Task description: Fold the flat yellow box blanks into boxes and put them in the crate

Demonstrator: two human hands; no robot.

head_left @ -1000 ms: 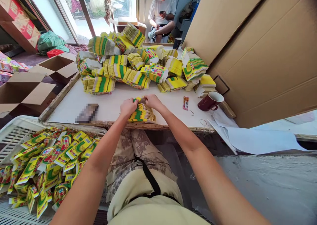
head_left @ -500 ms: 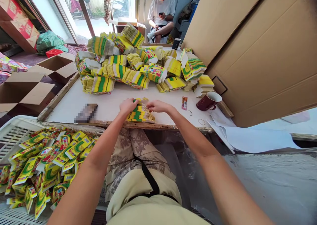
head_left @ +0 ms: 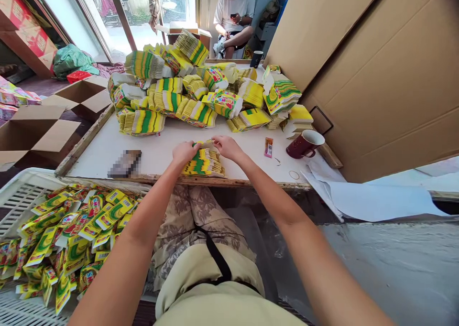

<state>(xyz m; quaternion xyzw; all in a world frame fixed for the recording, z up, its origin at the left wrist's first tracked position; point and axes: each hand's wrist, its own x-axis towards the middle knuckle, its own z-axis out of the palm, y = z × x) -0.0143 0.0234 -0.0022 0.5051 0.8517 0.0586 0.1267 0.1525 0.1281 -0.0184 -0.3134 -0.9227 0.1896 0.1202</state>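
A stack of flat yellow-and-green cartons (head_left: 204, 164) lies at the table's front edge, straight before me. Above its far side, one small carton (head_left: 205, 145) spans the gap between my two hands. My left hand (head_left: 184, 153) is closed on the carton's left end, its fingertips partly hidden. At the other end, my right hand (head_left: 228, 147) pinches it between thumb and fingers. Low on the left, a white plastic basket (head_left: 22, 192) holds many formed yellow cartons (head_left: 77, 225).
Bundles of flat cartons (head_left: 167, 96) are heaped across the table's far half. A blurred phone-like object (head_left: 125, 164) lies left; a small sachet (head_left: 268, 147) and a maroon mug (head_left: 304, 144) stand right. Large cardboard (head_left: 358, 87) leans there. A person (head_left: 234, 17) sits beyond the table.
My right hand has risen slightly and moved a little away from me, and the carton between the hands now shows more plainly. My left hand has barely moved.
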